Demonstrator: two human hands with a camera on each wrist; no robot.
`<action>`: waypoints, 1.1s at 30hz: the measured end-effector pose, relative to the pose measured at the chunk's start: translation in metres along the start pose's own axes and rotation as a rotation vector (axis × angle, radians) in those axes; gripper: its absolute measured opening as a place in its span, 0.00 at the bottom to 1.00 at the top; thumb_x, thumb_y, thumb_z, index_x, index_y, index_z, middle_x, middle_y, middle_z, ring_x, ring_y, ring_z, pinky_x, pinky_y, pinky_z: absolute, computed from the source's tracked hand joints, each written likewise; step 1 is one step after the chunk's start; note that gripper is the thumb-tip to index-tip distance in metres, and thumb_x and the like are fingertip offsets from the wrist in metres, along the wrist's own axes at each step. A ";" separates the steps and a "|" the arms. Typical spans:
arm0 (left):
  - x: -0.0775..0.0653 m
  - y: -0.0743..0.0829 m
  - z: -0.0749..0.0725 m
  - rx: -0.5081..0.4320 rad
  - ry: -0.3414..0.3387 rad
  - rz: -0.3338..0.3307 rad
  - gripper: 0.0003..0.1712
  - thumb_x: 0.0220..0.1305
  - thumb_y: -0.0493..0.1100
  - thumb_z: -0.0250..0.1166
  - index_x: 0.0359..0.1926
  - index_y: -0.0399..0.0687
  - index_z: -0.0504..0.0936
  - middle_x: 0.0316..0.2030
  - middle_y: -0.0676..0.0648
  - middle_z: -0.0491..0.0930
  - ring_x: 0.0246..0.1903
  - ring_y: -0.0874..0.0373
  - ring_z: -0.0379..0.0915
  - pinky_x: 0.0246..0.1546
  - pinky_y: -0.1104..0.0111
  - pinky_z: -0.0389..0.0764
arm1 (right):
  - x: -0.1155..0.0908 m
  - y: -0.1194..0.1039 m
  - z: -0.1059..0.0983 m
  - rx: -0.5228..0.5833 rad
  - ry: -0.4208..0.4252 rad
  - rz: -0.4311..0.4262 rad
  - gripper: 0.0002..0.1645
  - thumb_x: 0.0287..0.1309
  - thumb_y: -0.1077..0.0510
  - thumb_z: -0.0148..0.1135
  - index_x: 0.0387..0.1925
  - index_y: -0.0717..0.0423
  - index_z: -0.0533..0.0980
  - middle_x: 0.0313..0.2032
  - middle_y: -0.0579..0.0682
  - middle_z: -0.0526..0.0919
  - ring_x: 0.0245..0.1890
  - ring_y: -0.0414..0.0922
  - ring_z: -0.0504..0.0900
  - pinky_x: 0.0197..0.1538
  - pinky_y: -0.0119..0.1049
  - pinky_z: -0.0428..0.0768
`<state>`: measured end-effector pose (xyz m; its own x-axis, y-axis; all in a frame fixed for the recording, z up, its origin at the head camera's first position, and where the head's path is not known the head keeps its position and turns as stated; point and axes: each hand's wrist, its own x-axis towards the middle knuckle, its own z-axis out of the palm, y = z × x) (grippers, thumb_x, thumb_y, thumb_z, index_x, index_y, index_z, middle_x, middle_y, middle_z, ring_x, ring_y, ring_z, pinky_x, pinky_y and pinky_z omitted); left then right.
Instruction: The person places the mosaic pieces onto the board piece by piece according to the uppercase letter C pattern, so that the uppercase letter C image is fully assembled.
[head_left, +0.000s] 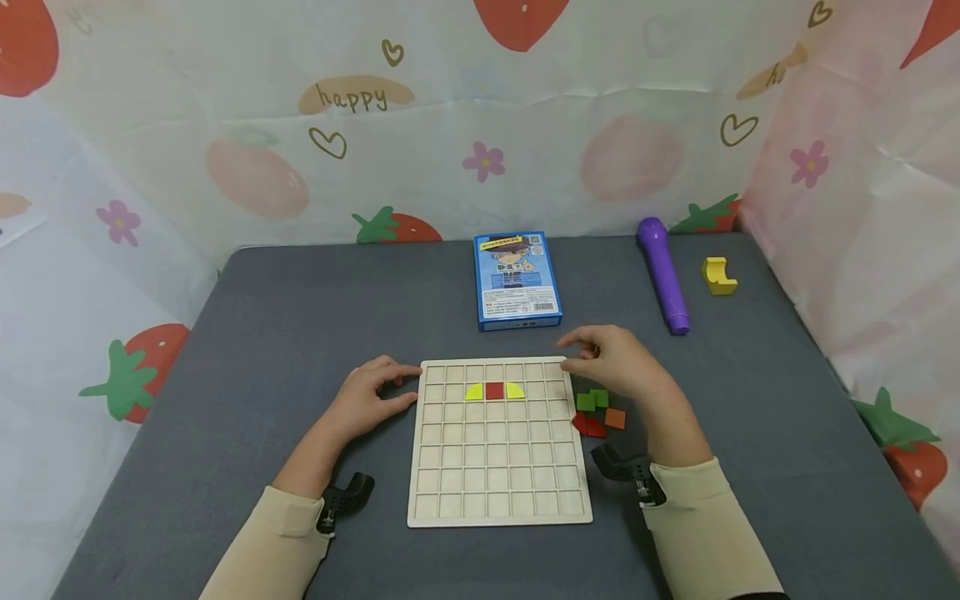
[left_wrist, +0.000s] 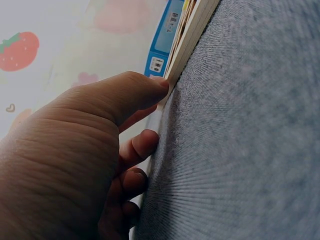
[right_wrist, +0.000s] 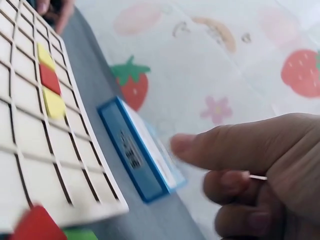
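A pale wooden grid board lies flat on the table. In its second row from the far edge sit a red square and, one on each side of it, two yellow rounded pieces. My left hand is at the board's left edge near the far corner, thumb and forefinger reaching to it; the left wrist view shows the thumb tip against the rim. By the far right corner hovers my right hand, thumb and forefinger apart, its other fingers bent. I see nothing held in it.
Just right of the board are green pieces, red pieces and an orange square. Behind it lies a blue box. A purple microphone-shaped stick and a yellow curved block lie at the far right. Printed curtains enclose the table.
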<state>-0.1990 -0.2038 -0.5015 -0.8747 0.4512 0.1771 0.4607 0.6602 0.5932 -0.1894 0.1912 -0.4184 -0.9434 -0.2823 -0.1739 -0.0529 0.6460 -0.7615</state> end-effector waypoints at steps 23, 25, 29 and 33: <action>-0.001 -0.002 0.002 0.003 0.005 -0.003 0.21 0.64 0.43 0.75 0.58 0.50 0.87 0.36 0.53 0.75 0.29 0.59 0.63 0.35 0.61 0.67 | -0.005 0.030 -0.002 -0.014 -0.280 0.189 0.13 0.48 0.72 0.69 0.38 0.64 0.79 0.30 0.53 0.83 0.26 0.45 0.81 0.33 0.38 0.80; -0.001 -0.002 0.001 0.002 0.005 -0.003 0.21 0.64 0.43 0.75 0.58 0.50 0.87 0.36 0.53 0.75 0.29 0.59 0.63 0.35 0.61 0.67 | -0.005 0.030 -0.002 -0.010 -0.271 0.193 0.15 0.48 0.72 0.70 0.40 0.65 0.79 0.30 0.54 0.82 0.27 0.46 0.81 0.33 0.39 0.80; 0.000 0.000 0.000 0.006 0.005 -0.003 0.21 0.63 0.42 0.75 0.58 0.49 0.87 0.35 0.53 0.74 0.29 0.58 0.63 0.36 0.61 0.67 | -0.005 0.030 -0.002 -0.020 -0.270 0.187 0.19 0.48 0.72 0.72 0.43 0.63 0.77 0.30 0.54 0.80 0.28 0.47 0.79 0.33 0.39 0.78; 0.000 0.001 0.000 0.006 0.002 -0.002 0.22 0.63 0.42 0.76 0.58 0.49 0.87 0.35 0.52 0.74 0.30 0.58 0.63 0.36 0.61 0.67 | -0.005 0.029 -0.001 -0.035 -0.275 0.177 0.19 0.48 0.72 0.73 0.43 0.62 0.77 0.29 0.53 0.77 0.28 0.47 0.76 0.32 0.39 0.76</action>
<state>-0.1983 -0.2037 -0.5012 -0.8761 0.4483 0.1776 0.4595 0.6645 0.5893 -0.1868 0.2116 -0.4392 -0.8153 -0.3417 -0.4675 0.0882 0.7247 -0.6834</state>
